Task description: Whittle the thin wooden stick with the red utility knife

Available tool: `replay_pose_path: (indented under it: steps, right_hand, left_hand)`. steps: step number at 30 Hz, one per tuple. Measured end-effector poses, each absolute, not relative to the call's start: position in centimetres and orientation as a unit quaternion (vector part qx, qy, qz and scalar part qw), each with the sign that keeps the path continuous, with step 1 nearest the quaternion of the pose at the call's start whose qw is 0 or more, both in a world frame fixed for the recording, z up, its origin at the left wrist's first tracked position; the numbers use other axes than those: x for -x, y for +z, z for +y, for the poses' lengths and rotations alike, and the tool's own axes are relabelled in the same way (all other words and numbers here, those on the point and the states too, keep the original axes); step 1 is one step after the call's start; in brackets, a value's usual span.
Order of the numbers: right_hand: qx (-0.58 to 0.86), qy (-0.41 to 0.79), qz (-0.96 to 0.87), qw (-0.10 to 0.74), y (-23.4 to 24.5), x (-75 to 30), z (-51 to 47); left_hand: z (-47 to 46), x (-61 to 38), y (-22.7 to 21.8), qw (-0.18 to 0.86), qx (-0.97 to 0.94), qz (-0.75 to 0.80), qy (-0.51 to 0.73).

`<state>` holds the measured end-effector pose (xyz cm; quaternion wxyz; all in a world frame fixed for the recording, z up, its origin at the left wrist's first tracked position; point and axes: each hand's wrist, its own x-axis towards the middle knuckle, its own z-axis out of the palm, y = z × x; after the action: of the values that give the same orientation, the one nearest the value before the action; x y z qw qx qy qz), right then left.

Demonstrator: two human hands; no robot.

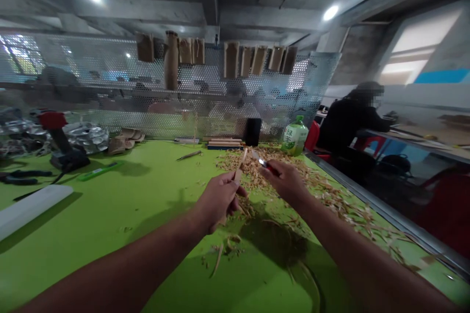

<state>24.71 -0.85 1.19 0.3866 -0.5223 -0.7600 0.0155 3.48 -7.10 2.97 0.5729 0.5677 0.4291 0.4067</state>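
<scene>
**Blade Working Close to the Fingers Above a Drift of Shavings**

The left hand is clenched around the lower part of a slim wooden stick, holding it tilted in the air above the green tabletop. The right hand is grasping a red-handled utility knife, with its bright metal end pointing toward the stick. The two hands are working very near each other, though the picture is too small to tell whether the blade is touching the wood.

The main danger, as I judge it, is the blade skidding along the grain: with the knife working this near the left hand, a slip could cut its fingers. The stick is looking thin, so heavy pressure could snap it and send the knife lurching forward. Neither hand is braced on the tabletop, which leaves little to steady a cut.

Loose wood shavings are lying thickly beneath and beyond the hands, so a dropped knife could be hidden among them and cut a hand reaching in blindly. A green-capped plastic bottle is standing just past the pile, within reach of a careless movement.
</scene>
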Motion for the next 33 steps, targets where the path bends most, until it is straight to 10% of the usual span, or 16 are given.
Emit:
replay_pose_path:
  steps: [10,26,33]
  right_hand:
    - [0.475,0.062,-0.834,0.275,0.4,-21.9,-2.9]
    - [0.554,-0.001,-0.706,0.442,1.2,-26.1,0.3]
    - [0.449,0.071,-0.833,0.316,0.5,-22.5,-2.6]
  left_hand:
    - [-6.9,-3.5,2.5,0.532,-0.584,0.468,0.395]
    - [-7.2,-3.3,2.8,0.624,-0.556,0.380,0.398]
    - [-6.8,-3.1,2.9,0.651,-0.527,0.369,0.403]
